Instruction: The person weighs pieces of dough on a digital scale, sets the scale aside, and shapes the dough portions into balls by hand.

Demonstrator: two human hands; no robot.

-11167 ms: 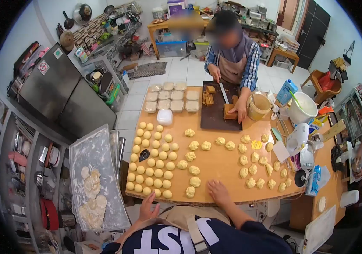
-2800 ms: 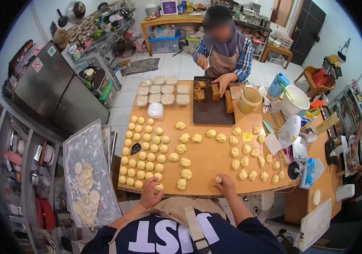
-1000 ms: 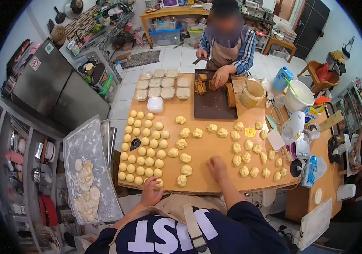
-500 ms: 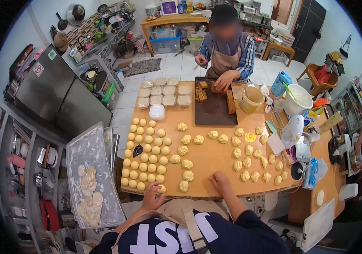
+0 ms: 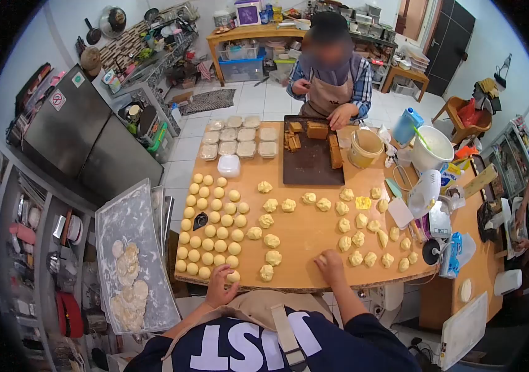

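My left hand (image 5: 218, 287) is at the table's front edge, thumb and fingers curved around a smooth dough ball (image 5: 233, 276) at the end of the front row. More smooth pale-yellow dough balls (image 5: 209, 230) sit in rows just beyond it. My right hand (image 5: 331, 270) rests on the wooden table (image 5: 295, 248) near the front edge, fingers curled down and closed; whatever is under them is hidden. Between and beyond my hands lie rough dough lumps (image 5: 272, 240) in a loose column, with another group of rough lumps (image 5: 358, 238) to the right.
Lidded containers (image 5: 228, 148) stand at the far left. Across the table a person (image 5: 329, 80) touches the dark tray (image 5: 313, 170) holding brown cake. A tub (image 5: 365, 147), white bucket (image 5: 433, 149) and hand mixer (image 5: 424, 192) crowd the right. A floured tray (image 5: 131, 217) stands left.
My right hand has shifted slightly right, still curled on the table. My left hand stays at the same dough ball. The person opposite has drawn a hand back from the cake to the tray's edge.
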